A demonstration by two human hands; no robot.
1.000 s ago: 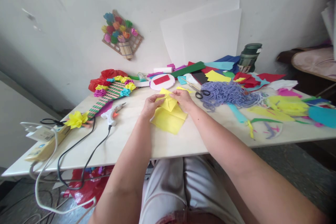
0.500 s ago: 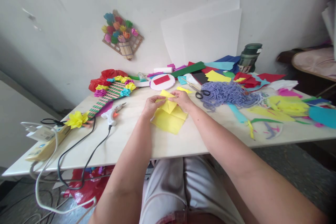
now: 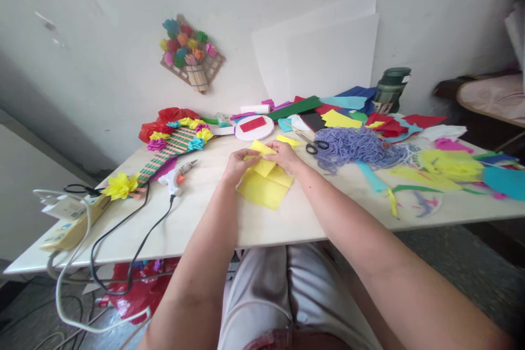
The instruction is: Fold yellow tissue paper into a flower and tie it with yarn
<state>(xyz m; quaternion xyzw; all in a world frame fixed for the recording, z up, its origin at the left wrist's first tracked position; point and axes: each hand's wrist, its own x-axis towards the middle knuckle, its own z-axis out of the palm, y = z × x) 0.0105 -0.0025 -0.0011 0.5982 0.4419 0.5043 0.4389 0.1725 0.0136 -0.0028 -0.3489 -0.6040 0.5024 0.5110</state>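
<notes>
Holding a yellow piece (image 3: 264, 166), person sits at the bench (image 3: 205, 219), both hands at front center. Left hand (image 3: 239, 165): grip closed, thumb and fingers pinching the piece at its left side. Right hand (image 3: 286, 156): same, grip closed on the right side. Piece looks creased, sits over a larger yellow sheet (image 3: 266, 192) on the bench, lower part of that sheet uncovered toward the person. Can't tell whether the two are joined.

Just beyond the right hand: small yellow scrap (image 3: 289, 141), then scissors (image 3: 317, 147), black handles, next to a heap of purple yarn (image 3: 356, 145). Beyond the hands: white disc (image 3: 262, 133) with a red strip (image 3: 252, 124) on it.

Left of left hand, well apart: glue gun (image 3: 170, 179) on its side, nozzle pointing away, black cord running over the front edge. Behind it, striped panel (image 3: 166, 154) trimmed with paper flowers. Far left: power strip (image 3: 61, 236) with white charger (image 3: 63, 209) plugged in, yellow flower (image 3: 122, 186) beside it. Far right back: green bottle (image 3: 389, 93), upright.
</notes>
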